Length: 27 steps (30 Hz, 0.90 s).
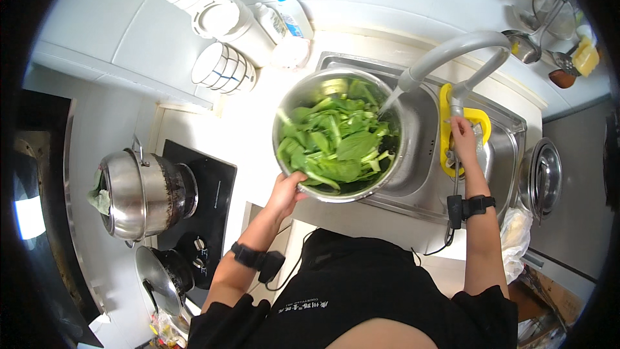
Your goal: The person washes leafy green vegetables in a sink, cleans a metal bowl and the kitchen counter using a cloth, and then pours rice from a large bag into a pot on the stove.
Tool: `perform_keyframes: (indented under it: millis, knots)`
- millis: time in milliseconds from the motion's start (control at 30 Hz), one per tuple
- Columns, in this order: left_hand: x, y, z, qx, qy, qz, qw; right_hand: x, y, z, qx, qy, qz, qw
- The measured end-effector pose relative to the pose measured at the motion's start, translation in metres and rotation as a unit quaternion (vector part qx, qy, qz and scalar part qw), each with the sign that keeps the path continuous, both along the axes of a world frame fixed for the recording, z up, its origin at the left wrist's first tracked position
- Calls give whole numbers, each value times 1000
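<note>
A large stainless steel bowl [395, 167] full of leafy greens [334, 138] is tilted at the left side of the sink. My left hand [286, 194] grips its near left rim, thumb over the edge. Water runs from the grey gooseneck faucet [465, 51] into the bowl's right side, onto the leaves. At the faucet's base, my right hand [462, 138] has its fingers bent by the lower part, over a yellow plastic rack [444, 150]; whether it holds the faucet's handle is hidden.
Stainless steel double sink [416, 174] lies under the faucet. To the left, a large steel pot [140, 194] and a lidded pan [160, 281] stand on the black cooktop [213, 203]. Bottles [295, 17] and a white striped container [225, 70] stand behind; steel bowls [542, 179] are at right, utensils [547, 24] hang above.
</note>
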<state>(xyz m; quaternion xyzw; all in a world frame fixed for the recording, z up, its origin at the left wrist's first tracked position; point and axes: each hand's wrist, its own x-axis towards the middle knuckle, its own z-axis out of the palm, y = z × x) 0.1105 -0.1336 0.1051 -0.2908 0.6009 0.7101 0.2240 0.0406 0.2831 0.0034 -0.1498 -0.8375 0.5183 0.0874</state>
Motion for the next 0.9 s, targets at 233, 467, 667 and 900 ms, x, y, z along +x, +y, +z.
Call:
perform_keyframes:
  millis: [233,467,667,900]
  knots:
    - [-41,38,-27,11,-32,-98,995,-1,7,10,41,-37,13,998]
    - [-49,42,-27,-12,-27,-110,993,11,-33,62,226,-46,-4,973]
    - [-46,48,-35,-18,-20,-161,987,22,-145,111,267,123,333,896]
    - [-35,51,-22,-2,-51,-161,986,42,-184,101,239,89,456,852]
